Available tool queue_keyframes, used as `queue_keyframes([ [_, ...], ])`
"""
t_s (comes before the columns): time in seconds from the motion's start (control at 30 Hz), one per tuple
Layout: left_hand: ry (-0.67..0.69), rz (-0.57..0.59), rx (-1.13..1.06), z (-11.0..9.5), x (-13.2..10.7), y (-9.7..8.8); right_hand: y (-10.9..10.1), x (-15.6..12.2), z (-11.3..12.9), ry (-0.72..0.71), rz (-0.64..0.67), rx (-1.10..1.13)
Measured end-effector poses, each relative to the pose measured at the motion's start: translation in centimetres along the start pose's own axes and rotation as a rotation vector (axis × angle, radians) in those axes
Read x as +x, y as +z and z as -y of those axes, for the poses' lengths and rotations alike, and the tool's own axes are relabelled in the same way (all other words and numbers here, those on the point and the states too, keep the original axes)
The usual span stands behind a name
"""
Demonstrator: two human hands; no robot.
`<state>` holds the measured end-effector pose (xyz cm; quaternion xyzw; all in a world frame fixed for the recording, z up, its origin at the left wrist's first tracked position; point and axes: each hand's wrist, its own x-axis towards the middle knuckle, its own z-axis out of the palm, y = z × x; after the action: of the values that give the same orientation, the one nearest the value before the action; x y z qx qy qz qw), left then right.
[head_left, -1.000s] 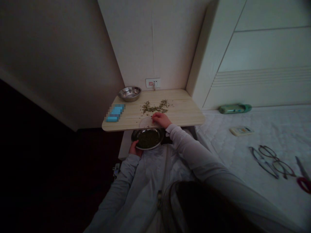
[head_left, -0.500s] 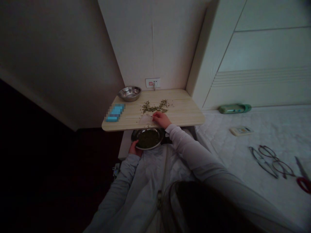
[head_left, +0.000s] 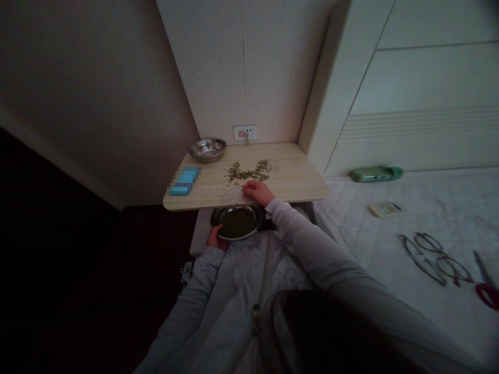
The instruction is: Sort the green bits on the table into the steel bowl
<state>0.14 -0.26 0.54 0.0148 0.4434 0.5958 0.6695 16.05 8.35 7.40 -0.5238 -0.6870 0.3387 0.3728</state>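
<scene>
My left hand (head_left: pixel 217 239) grips the left rim of a metal bowl (head_left: pixel 254 228), tucked just below the front edge of the small wooden table (head_left: pixel 304 182). Dark green beans (head_left: pixel 237 223) cover the bowl's bottom. Over the tabletop, my right hand (head_left: pixel 257 192) pinches a thin, clear plastic disc (head_left: pixel 233 196), whose left part reaches toward the table edge. Just beyond it, loose green beans (head_left: pixel 249 174) lie scattered on the wood. A few single beans are near the disc.
A second metal bowl (head_left: pixel 208 150) stands at the table's back left, with a blurred-out blue phone-like item (head_left: pixel 185 181) before it. A wall socket (head_left: pixel 245 133) is behind. On the bed lie a green bottle (head_left: pixel 376 174), a remote (head_left: pixel 387 209), glasses (head_left: pixel 442 253) and red-handled scissors (head_left: pixel 487 295).
My right hand has shifted slightly toward me and left, and the disc now lies lower, closer to the table's front edge. My left hand and the bowl stay put.
</scene>
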Motion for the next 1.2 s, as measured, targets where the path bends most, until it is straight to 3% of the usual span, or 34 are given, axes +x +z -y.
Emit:
queue_keyframes([
  [0.27, -0.003, 0.025, -0.013, 0.1, 0.4, -0.2, 0.2, 0.4, -0.8, 0.019, 0.011, 0.063],
  [0.47, 0.017, 0.014, -0.023, 0.2, 0.5, -0.4, 0.2, 0.9, -1.0, 0.033, -0.111, 0.212],
  [0.73, 0.176, -0.078, -0.037, 0.3, 0.5, -0.5, 1.1, 2.0, -0.8, 0.094, -0.219, 0.026],
  [0.97, 0.191, -0.092, -0.019, 0.1, 0.3, -0.7, 1.2, 2.3, -1.1, 0.12, -0.287, 0.003],
  [1.2, 0.226, -0.106, -0.029, 0.2, 0.8, -0.8, 1.3, 2.3, -1.2, 0.095, -0.25, -0.019],
])
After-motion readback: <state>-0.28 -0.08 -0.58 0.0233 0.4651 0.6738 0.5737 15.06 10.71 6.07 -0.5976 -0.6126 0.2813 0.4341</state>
